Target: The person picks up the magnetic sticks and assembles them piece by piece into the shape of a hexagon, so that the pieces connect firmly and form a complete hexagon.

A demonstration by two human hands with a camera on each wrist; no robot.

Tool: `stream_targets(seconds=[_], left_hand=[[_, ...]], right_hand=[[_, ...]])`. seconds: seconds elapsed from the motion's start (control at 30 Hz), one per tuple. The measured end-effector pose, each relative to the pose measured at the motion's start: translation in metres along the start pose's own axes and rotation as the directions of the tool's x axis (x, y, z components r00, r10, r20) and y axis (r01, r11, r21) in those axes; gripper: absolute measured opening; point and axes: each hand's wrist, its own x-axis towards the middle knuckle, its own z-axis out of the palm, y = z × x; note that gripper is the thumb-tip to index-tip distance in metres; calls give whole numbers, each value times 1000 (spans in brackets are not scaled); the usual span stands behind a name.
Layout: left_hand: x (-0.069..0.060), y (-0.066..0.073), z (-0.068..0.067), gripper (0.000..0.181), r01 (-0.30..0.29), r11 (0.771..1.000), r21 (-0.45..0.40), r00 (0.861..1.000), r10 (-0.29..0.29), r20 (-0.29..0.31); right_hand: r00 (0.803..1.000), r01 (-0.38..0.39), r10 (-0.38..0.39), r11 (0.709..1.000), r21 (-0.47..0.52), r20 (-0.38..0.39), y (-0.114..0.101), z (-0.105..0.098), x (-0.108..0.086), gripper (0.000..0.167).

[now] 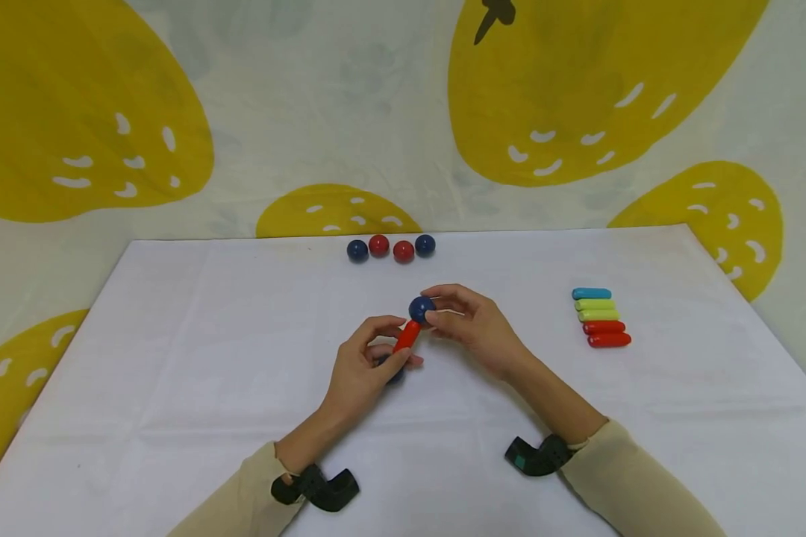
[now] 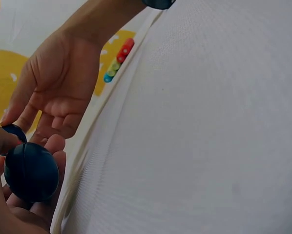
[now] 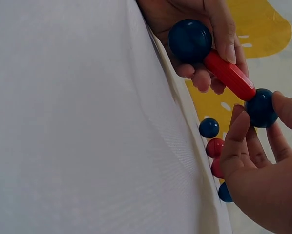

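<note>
My left hand (image 1: 359,369) pinches a red rod (image 1: 407,337) between thumb and fingers. A blue ball (image 2: 31,171) sits at the rod's near end, in front of the left palm and partly hidden in the head view. With thumb and fingertips, my right hand (image 1: 477,328) holds another blue ball (image 1: 422,309) against the rod's far end. In the right wrist view the red rod (image 3: 230,75) runs from one blue ball (image 3: 190,41) to the other blue ball (image 3: 261,108), touching both. The whole piece is tilted, held over the white table (image 1: 242,335).
Two blue and two red balls, including a red ball (image 1: 404,252), stand in a row at the table's back edge. On the right lies a column of rods: a blue rod (image 1: 592,294), two yellow-green rods (image 1: 596,310) and two red rods (image 1: 609,340). A patterned cloth (image 1: 309,112) hangs behind.
</note>
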Motion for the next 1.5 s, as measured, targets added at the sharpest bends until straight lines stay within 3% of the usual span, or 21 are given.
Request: stream_targets(seconds=[0.3, 0.57, 0.93, 1.1, 1.27, 1.43, 1.5], left_hand=[[1, 3, -1, 45, 20, 1000, -23, 1000, -20, 18], [1, 6, -1, 50, 35, 998, 58, 999, -37, 29], [1, 5, -1, 42, -50, 995, 85, 999, 50, 4], [1, 3, 0, 40, -56, 995, 82, 998, 58, -21], [1, 3, 0, 38, -49, 996, 77, 998, 52, -44], [1, 2, 1, 37, -49, 998, 40, 998, 50, -28], [0, 2, 1, 38, -36, 999, 38, 999, 37, -20]], right_hand=[[998, -45, 47, 998, -40, 40, 1, 0, 0, 41], [997, -58, 62, 995, -80, 49, 4, 4, 1, 42], [994, -18, 40, 978, -209, 102, 4, 8, -1, 43], [994, -11, 42, 957, -290, 100, 1, 5, 0, 42], [997, 40, -8, 912, -409, 81, -7, -13, -1, 39], [994, 109, -95, 840, -532, 54, -21, -53, -11, 34], [990, 130, -135, 838, -530, 29, -25, -72, -15, 31]])
